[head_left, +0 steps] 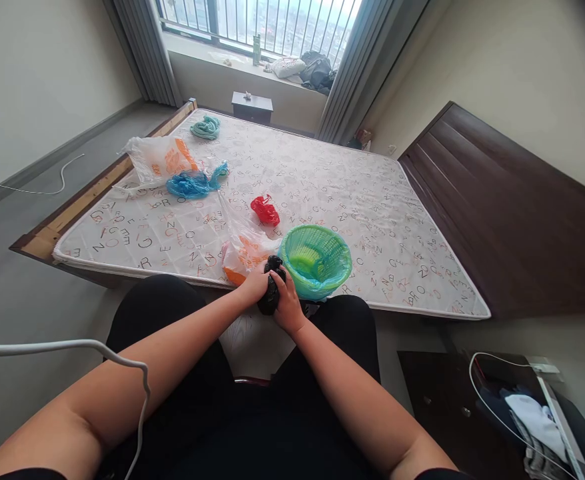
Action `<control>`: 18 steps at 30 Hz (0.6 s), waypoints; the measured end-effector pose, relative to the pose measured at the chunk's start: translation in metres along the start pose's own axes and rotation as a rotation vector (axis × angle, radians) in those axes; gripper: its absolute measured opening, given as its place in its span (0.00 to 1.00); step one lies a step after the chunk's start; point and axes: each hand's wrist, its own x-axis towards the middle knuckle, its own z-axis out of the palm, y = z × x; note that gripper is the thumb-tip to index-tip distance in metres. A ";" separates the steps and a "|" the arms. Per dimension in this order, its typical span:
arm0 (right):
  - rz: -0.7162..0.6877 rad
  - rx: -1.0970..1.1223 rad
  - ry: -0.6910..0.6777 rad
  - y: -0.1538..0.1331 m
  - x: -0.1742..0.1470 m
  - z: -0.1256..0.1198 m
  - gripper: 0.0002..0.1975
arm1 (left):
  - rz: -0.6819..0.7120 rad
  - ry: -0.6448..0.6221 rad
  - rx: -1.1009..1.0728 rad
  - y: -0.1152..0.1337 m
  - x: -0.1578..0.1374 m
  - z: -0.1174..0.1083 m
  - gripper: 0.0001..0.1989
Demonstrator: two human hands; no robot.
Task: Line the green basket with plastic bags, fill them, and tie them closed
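Small black plastic bag (pixel 271 293), crumpled into a tight, glossy, dark wad, held just off the near edge of the mattress (pixel 322 173), in front of the knees. Squeezed between both hands: left hand (pixel 255 285) wrapped round its left side, right hand (pixel 288 303) clasped over its right side, fingers curled, each grip clenched on the bag. Forearms stretched forward from the body, converging at the wad, wrists nearly level.

Just beside the right hand, a green basket (pixel 317 257) lined with a teal bag, on the mattress edge. Touching or just behind the left hand, a white-and-orange bag (pixel 242 253). Farther back, a red bag (pixel 265 211), a blue bag (pixel 192 183), another white-and-orange bag (pixel 160 160).
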 end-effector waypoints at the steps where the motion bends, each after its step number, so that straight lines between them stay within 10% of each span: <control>1: 0.001 0.001 -0.001 0.000 0.000 0.000 0.39 | 0.001 -0.001 0.001 0.000 0.000 0.000 0.13; 18: 0.038 0.041 -0.030 -0.001 0.000 -0.002 0.40 | 0.019 -0.028 0.026 -0.008 0.002 0.000 0.16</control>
